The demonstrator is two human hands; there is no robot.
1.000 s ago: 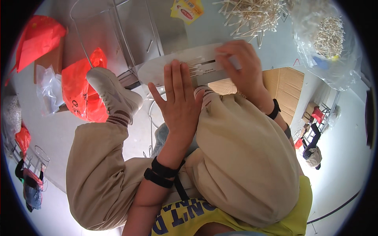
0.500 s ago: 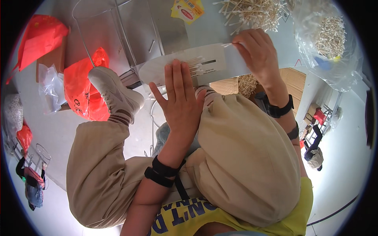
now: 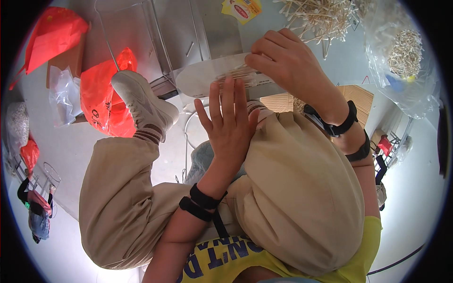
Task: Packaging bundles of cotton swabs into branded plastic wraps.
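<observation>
Since the earlier frame the right hand (image 3: pixel 288 63) has slid back along the pouch (image 3: pixel 207 78), from its far right end to a spot just above the left hand's fingertips, while the left hand (image 3: pixel 229 125) has stayed flat and open.

Far left of both hands lie orange bags (image 3: pixel 101 96) and a clear plastic bag (image 3: pixel 63 94) on the floor. Just left of the left hand, a white shoe (image 3: pixel 141 101) rests beside the orange bags.

That left hand is spread, fingers straight and apart, palm down on the raised knee, its fingertips touching the lower edge of the pouch. The pouch, a flat white packet with thin sticks showing inside, lies across the knee between the two hands.

The right hand pinches the pouch's top edge between thumb and bent fingers. Above it, loose sticks (image 3: pixel 321 14) are scattered on the worktop (image 3: pixel 344 56). Far right of it sits a clear bag of sticks (image 3: pixel 406 56).
</observation>
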